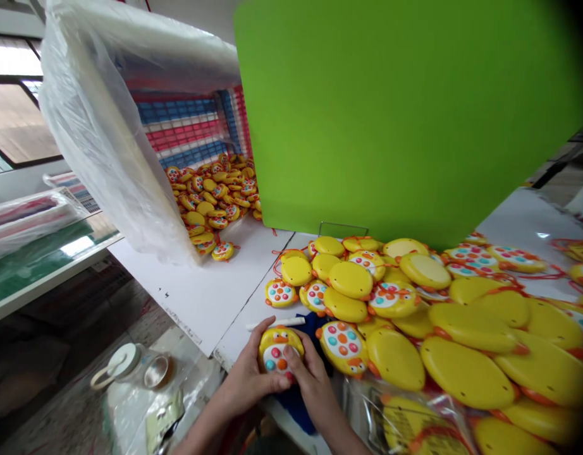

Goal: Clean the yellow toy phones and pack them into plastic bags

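Observation:
A round yellow duck toy (272, 359) with a white belly and coloured buttons is held face up between both hands near the table's front edge. Wrapped around its left side is my left hand (248, 373), its thumb along the bottom. My right hand (313, 376) grips the right side, thumb lying on the buttons. Just behind the toy lies a white stick (277, 323), partly on a dark blue cloth (296, 407). Close by on the right, another duck toy (343, 347) rests with its buttons up.
Many yellow duck toys (472, 373) are heaped across the table's right side. A large green board (391, 114) stands behind them. At the left, a plastic-wrapped open box (106, 145) holds more toys. A lidded jar (125, 361) sits lower left. Clear plastic bags (362, 404) lie at the front.

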### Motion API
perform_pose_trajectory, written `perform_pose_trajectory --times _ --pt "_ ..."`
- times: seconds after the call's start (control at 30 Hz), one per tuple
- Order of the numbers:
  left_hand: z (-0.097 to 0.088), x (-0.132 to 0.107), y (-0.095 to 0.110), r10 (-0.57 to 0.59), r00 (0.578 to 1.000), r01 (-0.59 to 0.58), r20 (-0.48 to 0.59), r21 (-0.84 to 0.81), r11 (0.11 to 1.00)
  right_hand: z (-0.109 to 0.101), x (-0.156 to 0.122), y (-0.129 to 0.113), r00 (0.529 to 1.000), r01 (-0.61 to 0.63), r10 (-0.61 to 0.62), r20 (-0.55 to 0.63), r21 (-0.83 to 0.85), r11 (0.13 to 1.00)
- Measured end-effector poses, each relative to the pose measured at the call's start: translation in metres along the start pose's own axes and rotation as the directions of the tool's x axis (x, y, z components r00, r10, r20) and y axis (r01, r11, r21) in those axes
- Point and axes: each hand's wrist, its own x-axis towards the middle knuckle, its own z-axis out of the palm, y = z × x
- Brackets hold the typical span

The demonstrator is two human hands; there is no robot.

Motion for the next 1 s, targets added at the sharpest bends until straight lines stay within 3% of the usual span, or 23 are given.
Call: perform_pose_trajectory --times 0.37,0.47,0.53,0.6,0.7,0.77,0.83,0.9,1.0 --pt "0.005 -0.004 0.001 0.038 0.99 -0.016 -0.138 0.159 0.987 0.003 -0.003 0.001 0.998 0.033 -0.034 0.056 0.018 0.999" --pt "-0.002 -0.006 -0.001 0.061 0.979 -0.039 -0.196 0.112 0.993 0.004 -0.004 -0.006 0.993 0.044 -0.032 0.117 -0.103 0.994" --pt "-0.011 -0.007 0.001 0.074 0.966 -0.065 -0.248 0.043 0.997 0.001 -0.001 -0.013 0.99 0.106 -0.077 0.114 -0.269 0.957" --pt "-0.021 -0.008 0.003 0.081 0.954 -0.098 -0.29 -0.043 0.994 -0.004 0.005 -0.023 0.972 0.233 -0.211 0.099 -0.499 0.835" --pt "-0.036 -0.011 0.009 0.078 0.94 -0.113 -0.331 -0.089 0.99 -0.009 0.019 -0.036 0.899 0.382 -0.388 0.201 -0.793 0.475" --pt "-0.044 -0.015 0.012 0.073 0.943 -0.097 -0.325 -0.061 0.993 -0.009 0.029 -0.04 0.882 0.386 -0.374 0.287 -0.896 0.222" --pt "-0.049 -0.02 0.013 0.063 0.956 -0.074 -0.288 -0.027 0.997 -0.005 0.039 -0.039 0.888 0.357 -0.327 0.324 -0.933 0.047" --pt "-0.05 -0.026 0.012 0.046 0.972 -0.045 -0.23 0.01 0.999 0.0 0.047 -0.034 0.894 0.345 -0.296 0.337 -0.938 -0.025" --pt "-0.046 -0.034 0.009 0.014 0.992 -0.004 -0.125 0.077 0.997 0.004 0.055 -0.026 0.897 0.358 -0.263 0.355 -0.933 -0.037"
